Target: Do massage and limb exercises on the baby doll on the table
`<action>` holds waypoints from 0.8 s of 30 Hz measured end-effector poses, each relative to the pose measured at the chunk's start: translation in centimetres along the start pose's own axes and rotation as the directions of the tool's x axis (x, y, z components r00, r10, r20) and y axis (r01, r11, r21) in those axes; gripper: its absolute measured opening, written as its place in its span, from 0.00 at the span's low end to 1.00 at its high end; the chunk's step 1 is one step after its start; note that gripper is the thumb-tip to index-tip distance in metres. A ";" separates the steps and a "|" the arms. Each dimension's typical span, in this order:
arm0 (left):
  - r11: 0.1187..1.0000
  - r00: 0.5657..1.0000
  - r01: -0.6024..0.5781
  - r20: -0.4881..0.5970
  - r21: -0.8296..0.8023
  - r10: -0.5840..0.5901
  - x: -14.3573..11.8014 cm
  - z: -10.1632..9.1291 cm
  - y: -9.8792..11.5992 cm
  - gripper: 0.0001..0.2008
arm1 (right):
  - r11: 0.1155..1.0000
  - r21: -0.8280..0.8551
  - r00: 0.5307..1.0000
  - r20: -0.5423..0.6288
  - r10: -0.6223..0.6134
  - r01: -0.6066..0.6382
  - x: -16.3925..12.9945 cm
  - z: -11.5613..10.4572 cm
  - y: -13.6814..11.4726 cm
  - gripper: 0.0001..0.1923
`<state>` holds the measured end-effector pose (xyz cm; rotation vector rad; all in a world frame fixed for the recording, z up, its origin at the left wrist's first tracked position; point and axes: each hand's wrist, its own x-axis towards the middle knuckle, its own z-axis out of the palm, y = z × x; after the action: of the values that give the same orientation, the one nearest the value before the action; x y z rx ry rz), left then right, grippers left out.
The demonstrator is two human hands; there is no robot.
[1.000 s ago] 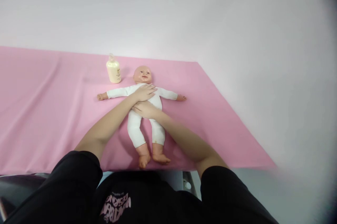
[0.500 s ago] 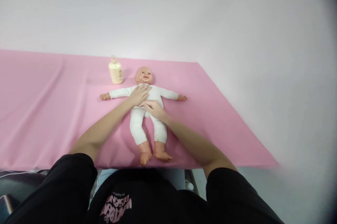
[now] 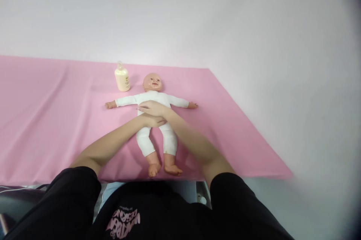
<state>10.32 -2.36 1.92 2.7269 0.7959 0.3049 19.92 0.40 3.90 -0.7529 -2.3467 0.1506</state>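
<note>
A baby doll (image 3: pixel 153 96) with a white cloth body lies on its back, arms spread and feet towards me. My right hand (image 3: pixel 152 108) rests across its upper belly, fingers stretched towards the left. Just below, my left hand (image 3: pixel 153 120) lies flat on the lower belly and points right, its fingertips partly under my right wrist. Both hands are open and grip nothing. A pump bottle (image 3: pixel 122 79) of pale yellow liquid stands upright beside the doll's head, on the left.
A pink sheet (image 3: pixel 56 119) covers the table, with soft folds on the left. The table's right edge slants towards me, and a pale wall (image 3: pixel 169 18) rises behind. Under the front edge, a white round object (image 3: pixel 201 199) is partly visible.
My left hand has slid from the doll's chest down to its lower belly. My right hand has moved up and left across the belly, so the forearms now cross more.
</note>
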 end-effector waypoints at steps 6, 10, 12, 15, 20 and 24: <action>0.987 0.985 -0.158 -0.073 0.013 0.159 0.5 -0.9 0.3 0.17 | 0.983 0.167 0.989 0.141 0.051 -0.074 1.8 -0.2 4.0 0.18; 0.990 0.973 -0.126 -0.200 -0.057 0.112 0.6 -0.2 -0.5 0.17 | 0.942 0.286 0.984 0.071 0.161 -0.175 0.5 -0.5 5.2 0.20; 0.988 0.964 -0.091 -0.260 -0.124 0.056 0.5 -0.1 -1.0 0.16 | 0.931 0.306 0.979 0.032 0.201 -0.201 -0.4 -0.7 5.7 0.20; 0.986 0.942 -0.022 -0.335 -0.166 -0.036 0.2 -0.2 -1.6 0.18 | 0.936 0.296 0.981 0.023 0.192 -0.190 -1.6 -1.0 6.5 0.20; 0.976 0.864 0.177 -0.454 -0.127 -0.216 -0.4 -1.3 -2.5 0.20 | 0.952 0.144 0.962 0.022 0.271 -0.271 -3.7 -1.3 6.4 0.24; 0.986 0.826 0.168 -0.549 0.017 -0.131 -0.2 -2.6 -1.9 0.20 | 0.932 -0.025 0.932 0.031 0.361 -0.360 -4.2 -0.4 4.8 0.27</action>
<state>8.49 -0.35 3.71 2.6280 1.1715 1.0756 25.03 1.99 0.52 -1.1965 -2.2226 0.3029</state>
